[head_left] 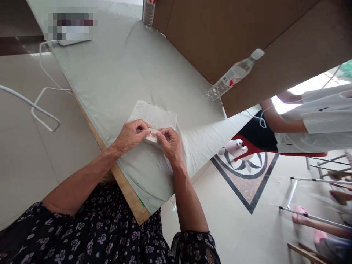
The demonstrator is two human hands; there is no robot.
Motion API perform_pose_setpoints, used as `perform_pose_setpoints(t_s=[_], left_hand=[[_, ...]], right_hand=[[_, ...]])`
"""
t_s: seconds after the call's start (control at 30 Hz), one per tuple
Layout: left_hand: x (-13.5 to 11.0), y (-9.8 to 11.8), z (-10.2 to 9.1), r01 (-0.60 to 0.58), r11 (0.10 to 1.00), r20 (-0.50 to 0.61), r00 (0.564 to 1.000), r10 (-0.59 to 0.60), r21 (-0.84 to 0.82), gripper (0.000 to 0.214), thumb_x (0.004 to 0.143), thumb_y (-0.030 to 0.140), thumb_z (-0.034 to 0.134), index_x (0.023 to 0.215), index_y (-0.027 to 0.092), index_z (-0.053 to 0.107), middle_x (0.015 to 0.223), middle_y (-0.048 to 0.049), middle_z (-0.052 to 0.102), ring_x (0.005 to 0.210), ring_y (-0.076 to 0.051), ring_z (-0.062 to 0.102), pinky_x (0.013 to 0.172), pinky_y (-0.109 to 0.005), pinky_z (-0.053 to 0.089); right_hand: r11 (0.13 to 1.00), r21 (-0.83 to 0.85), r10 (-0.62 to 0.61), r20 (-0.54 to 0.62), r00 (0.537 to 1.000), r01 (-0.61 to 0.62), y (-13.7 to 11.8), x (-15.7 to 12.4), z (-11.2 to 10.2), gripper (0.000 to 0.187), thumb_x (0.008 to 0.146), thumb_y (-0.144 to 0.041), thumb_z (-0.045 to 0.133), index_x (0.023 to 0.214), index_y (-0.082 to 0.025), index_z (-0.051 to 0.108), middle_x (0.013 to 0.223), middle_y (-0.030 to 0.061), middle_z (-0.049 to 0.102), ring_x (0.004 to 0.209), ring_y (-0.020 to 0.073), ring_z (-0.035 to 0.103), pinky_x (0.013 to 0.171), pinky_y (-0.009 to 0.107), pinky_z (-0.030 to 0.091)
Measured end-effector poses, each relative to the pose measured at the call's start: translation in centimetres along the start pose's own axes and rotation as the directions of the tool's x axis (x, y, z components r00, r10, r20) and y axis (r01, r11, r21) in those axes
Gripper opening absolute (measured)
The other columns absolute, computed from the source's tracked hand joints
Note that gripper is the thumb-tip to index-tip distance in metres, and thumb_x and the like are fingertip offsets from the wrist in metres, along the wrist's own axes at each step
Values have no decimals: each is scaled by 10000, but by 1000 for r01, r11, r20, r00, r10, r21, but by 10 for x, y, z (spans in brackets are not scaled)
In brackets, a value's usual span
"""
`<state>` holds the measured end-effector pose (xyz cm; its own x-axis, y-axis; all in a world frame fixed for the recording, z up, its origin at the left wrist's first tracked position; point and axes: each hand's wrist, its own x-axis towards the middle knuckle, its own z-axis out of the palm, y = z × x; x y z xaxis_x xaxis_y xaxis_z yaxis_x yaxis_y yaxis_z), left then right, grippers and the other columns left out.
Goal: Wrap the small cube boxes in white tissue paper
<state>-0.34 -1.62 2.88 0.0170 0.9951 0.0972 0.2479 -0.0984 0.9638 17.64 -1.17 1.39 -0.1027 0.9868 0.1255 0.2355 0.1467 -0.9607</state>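
Observation:
Between the fingertips of both hands is a small pale piece with reddish spots (152, 135); its exact kind is too small to make out. My left hand (133, 132) pinches its left end, fingers curled. At the right end, my right hand (171, 142) grips it between thumb and fingers. A white paper sheet (154, 113), like a tissue, lies on the cloth-covered table just beyond the hands. Part of that sheet is hidden behind my fingers.
A pale green cloth (110, 73) covers the table. A clear bottle (231, 79) leans by a tall cardboard panel (198, 44); another bottle (149, 14) stands farther back. White cables (44, 69) hang at the left edge. On the right sits a person in a white shirt (327, 113).

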Motion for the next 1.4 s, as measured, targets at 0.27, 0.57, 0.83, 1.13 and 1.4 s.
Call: perform_pose_setpoints(t_s=[0.27, 0.57, 0.83, 1.13, 1.4], left_hand=[[2, 2, -1, 84, 995, 3, 996, -84, 59, 174, 740, 371, 664, 758, 204, 623, 902, -48, 745, 823, -185, 662, 788, -315, 518], [3, 0, -5, 70, 994, 9, 997, -71, 80, 277, 769, 420, 634, 935, 200, 661, 933, -50, 732, 885, -202, 665, 831, -331, 531], [-5, -6, -35, 143, 956, -68, 989, -130, 258, 357, 803, 450, 607, 1032, 194, 706, 663, 30, 595, 593, -147, 491, 627, -295, 421], [-7, -12, -55, 239, 880, -217, 963, -161, 411, 441, 769, 539, 652, 1047, 202, 711, 792, -33, 694, 720, -207, 605, 690, -318, 453], [-13, -18, -64, 358, 861, -177, 933, -314, 361, 549, 689, 613, 767, 1037, 193, 713, 683, -32, 710, 566, -218, 672, 527, -296, 452]], right_hand=[[888, -457, -197, -282, 939, 49, 7, 3, -20, 146, 929, -349, 576, 870, -233, 643, 905, 54, 720, 887, 222, 654, 893, 414, 508], [635, -635, -323, 298, 898, 440, -22, -22, 10, 228, 995, -177, 534, 1140, -209, 707, 1244, 115, 742, 1177, 259, 631, 1049, 420, 452], [562, -640, -276, 452, 848, 524, -27, -5, -6, 201, 998, -194, 583, 1141, -251, 713, 1260, 57, 737, 1153, 243, 616, 1022, 404, 387], [447, -621, -243, 609, 755, 645, -35, 16, -11, 231, 984, -241, 618, 1193, -289, 707, 1189, 54, 708, 1039, 248, 557, 930, 414, 353], [397, -602, -247, 656, 713, 692, -42, 20, -14, 196, 1003, -237, 592, 1159, -278, 704, 1267, 56, 700, 1035, 255, 557, 897, 429, 346]])
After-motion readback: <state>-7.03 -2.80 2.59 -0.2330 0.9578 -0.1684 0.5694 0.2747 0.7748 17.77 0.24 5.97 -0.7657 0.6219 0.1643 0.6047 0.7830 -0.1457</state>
